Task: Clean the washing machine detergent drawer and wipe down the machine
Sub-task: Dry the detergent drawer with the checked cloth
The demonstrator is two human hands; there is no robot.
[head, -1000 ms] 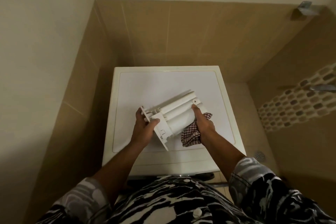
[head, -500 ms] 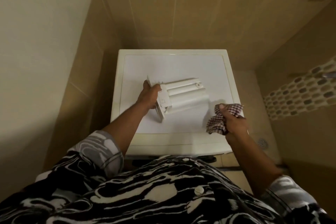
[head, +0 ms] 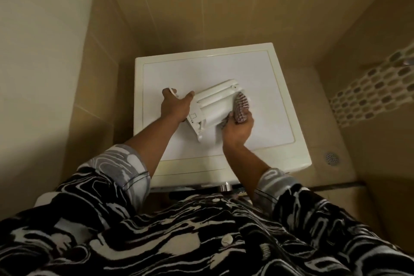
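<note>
Left hand [head: 175, 105] grips the detergent drawer [head: 212, 105] by its left end; right hand [head: 238, 129] clutches a checked cloth [head: 241, 105] against its right side.

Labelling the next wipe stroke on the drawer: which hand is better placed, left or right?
Right, probably. The right hand holds the red-and-white checked cloth against the white plastic detergent drawer; the left hand grips the drawer's front end, steadying it.
</note>
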